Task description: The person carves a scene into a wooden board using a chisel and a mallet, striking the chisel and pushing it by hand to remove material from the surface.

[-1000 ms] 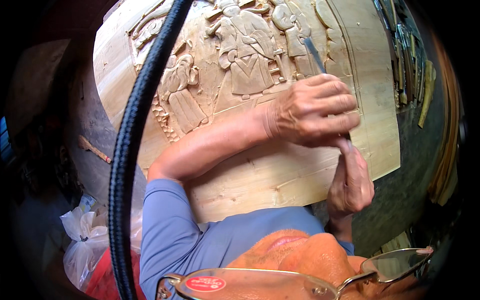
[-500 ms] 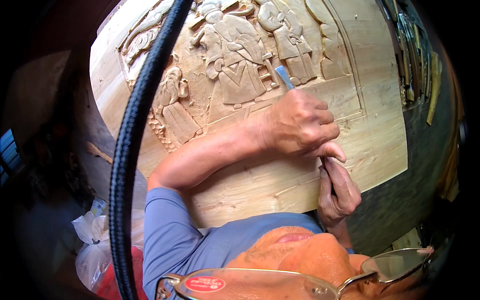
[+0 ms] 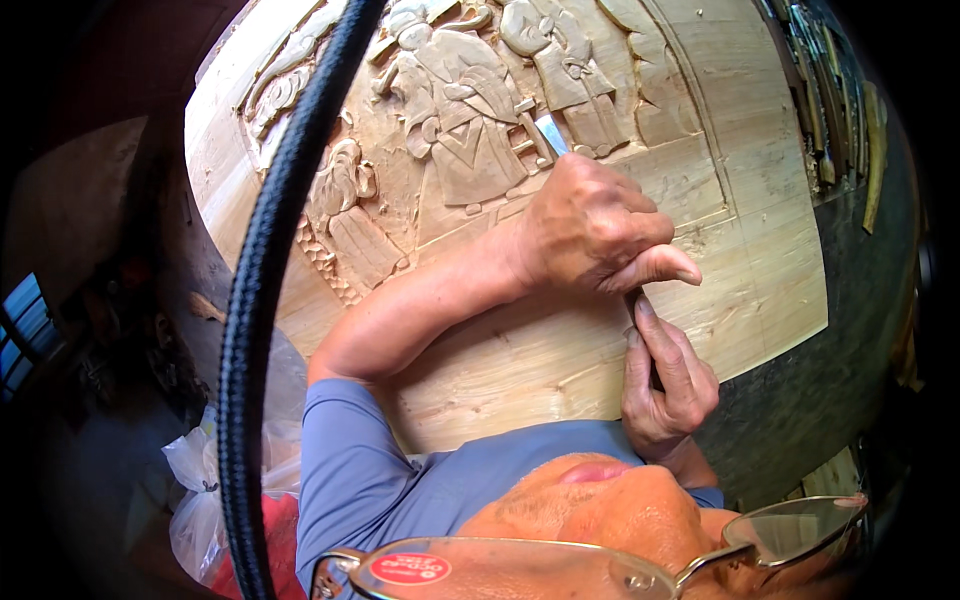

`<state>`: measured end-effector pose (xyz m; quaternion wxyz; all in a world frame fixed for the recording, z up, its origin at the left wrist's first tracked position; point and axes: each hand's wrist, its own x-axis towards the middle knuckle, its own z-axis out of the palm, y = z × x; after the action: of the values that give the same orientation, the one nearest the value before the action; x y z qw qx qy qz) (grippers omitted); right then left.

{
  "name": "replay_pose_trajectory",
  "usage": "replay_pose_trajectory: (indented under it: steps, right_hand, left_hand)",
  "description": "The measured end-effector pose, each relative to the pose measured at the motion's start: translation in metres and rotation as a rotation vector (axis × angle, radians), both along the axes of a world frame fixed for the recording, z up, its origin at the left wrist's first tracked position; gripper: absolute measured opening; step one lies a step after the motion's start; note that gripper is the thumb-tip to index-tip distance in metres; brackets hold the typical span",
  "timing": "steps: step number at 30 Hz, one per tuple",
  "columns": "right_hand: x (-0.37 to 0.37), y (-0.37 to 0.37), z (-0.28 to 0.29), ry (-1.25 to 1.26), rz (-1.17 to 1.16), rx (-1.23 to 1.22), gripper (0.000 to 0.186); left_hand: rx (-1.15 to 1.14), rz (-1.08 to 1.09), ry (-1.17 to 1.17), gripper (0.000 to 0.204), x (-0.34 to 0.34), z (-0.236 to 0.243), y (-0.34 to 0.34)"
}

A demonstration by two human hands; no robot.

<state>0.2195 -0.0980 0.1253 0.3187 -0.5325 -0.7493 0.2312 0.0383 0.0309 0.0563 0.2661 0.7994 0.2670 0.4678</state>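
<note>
A wooden board (image 3: pixel 560 385) carved in relief with robed figures (image 3: pixel 470 150) lies in front of me. My left hand (image 3: pixel 598 222) is closed round a chisel, its thumb stretched out to the right. The chisel's flat metal blade (image 3: pixel 551 136) sticks out past my knuckles, its edge beside the small carved stand between two figures. Below, the fingers of my right hand (image 3: pixel 672 380) pinch the dark handle (image 3: pixel 632 302) near its lower end. Most of the shaft is hidden inside the left fist. Whether the edge bites into the wood, I cannot tell.
Several long carving tools (image 3: pixel 830 90) lie in a row at the far right, beside a pale wooden strip (image 3: pixel 874 160). A dark tabletop (image 3: pixel 800 420) shows past the board's right edge. A black braided cable (image 3: pixel 262 260) crosses the left side, near a clear plastic bag (image 3: pixel 200 500).
Both hands and the chisel have shifted slightly up and left in the view, the blade now closer to the carved stand. More handle shows between the hands. The whole view has shifted a little.
</note>
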Motion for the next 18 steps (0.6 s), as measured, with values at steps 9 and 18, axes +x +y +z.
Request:
replay_pose_trajectory:
  steps: [9,18]
  right_hand:
    - [-0.002,0.0,-0.015,0.026,-0.017,0.051,0.046]
    - [-0.001,0.004,-0.022,0.088,-0.047,-0.001,0.044]
  left_hand:
    - [-0.029,0.046,0.03,0.059,0.002,0.0,-0.001]
    - [-0.048,0.118,0.034,0.058,0.007,-0.002,-0.001]
